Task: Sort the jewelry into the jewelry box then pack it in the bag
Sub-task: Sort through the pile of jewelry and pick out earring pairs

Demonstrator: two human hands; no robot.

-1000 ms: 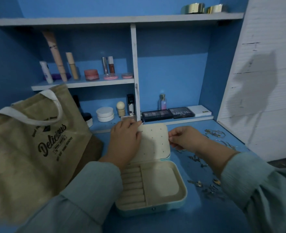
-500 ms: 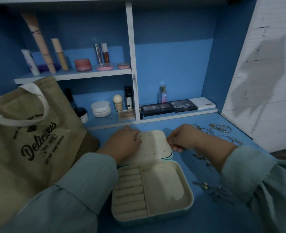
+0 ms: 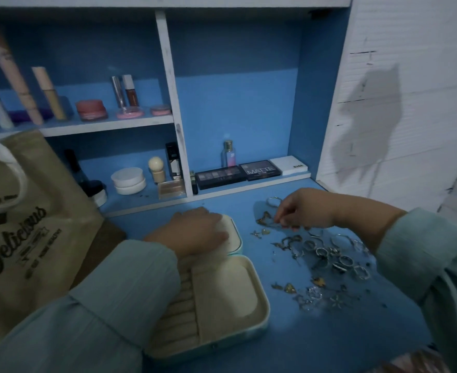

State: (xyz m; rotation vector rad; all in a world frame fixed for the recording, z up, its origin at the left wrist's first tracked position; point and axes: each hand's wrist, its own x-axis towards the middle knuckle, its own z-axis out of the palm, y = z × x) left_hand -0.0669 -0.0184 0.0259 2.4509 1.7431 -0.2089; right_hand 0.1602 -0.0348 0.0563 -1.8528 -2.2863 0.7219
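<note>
An open cream-lined jewelry box point(image 3: 230, 289) lies on the blue desk, its lid folded back flat. My left hand point(image 3: 192, 232) rests flat on the lid's padded inside. Loose jewelry point(image 3: 327, 259), mostly rings and small earrings, is scattered on the desk to the right of the box. My right hand point(image 3: 302, 211) hovers over the far end of that scatter, fingertips pinched at a small gold piece point(image 3: 267, 220). A tan jute bag point(image 3: 25, 227) with white handles stands at the left.
Shelves at the back hold cosmetics: eyeshadow palettes point(image 3: 241, 172), a small perfume bottle point(image 3: 228, 153), white jars point(image 3: 128, 180), lip products. A white wall panel point(image 3: 410, 103) closes the right side.
My right hand left the lid's right edge and moved right to the scattered jewelry. The left hand stayed on the lid. The camera tilted down and right.
</note>
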